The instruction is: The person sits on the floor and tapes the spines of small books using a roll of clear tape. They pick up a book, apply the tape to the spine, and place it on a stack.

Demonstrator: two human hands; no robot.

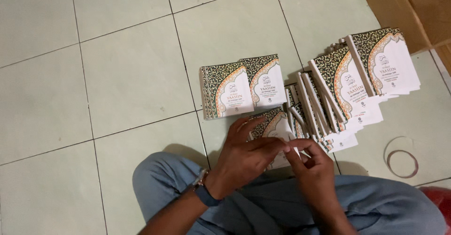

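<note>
A small booklet (275, 124) with a white cover and a dark green and gold patterned border lies on the tiled floor (117, 75) right in front of the person's knees, partly covered by both hands. The left hand (244, 157) rests over its lower edge, fingers stretched toward the right, and the right hand (312, 162) meets it there; the fingertips of both hands pinch a small pale strip (292, 146) just above the booklet's lower right corner. Both hands are narrowly closed on this strip; what exactly it is cannot be told. A dark wristband (205, 193) sits on the left wrist.

Just beyond the booklet, a neat stack of like booklets (224, 94) lies flat, with a second stack (267, 81) touching it on the right. Further right, a long fanned row of the same booklets (345, 91) leans and overlaps, running up toward a wooden piece of furniture (404, 7) in the top right corner. On the floor to the right of the hands lie thin rubber bands (401, 162), near the fanned row but apart from it. The person sits with legs in blue-grey trousers (164, 178) folded at the bottom of the view, and something red (437, 199) shows at the lower right edge.
</note>
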